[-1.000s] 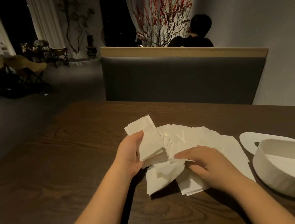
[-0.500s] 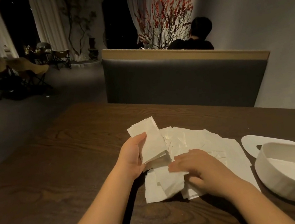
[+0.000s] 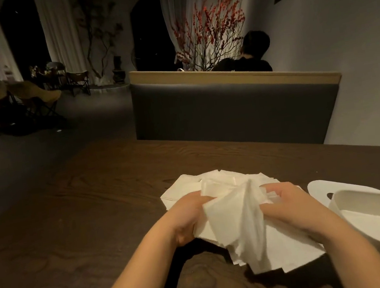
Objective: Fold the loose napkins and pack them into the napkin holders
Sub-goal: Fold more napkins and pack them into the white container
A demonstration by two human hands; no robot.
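Over napkin pile, both hands grip one napkin.

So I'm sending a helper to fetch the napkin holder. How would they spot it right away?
On the dark wooden table, look past the heap of loose napkins to its right-hand end. The napkin holder sits there, an open white tub with rounded walls. Unlike the flat white lid lying just behind it, it is deep and hollow.
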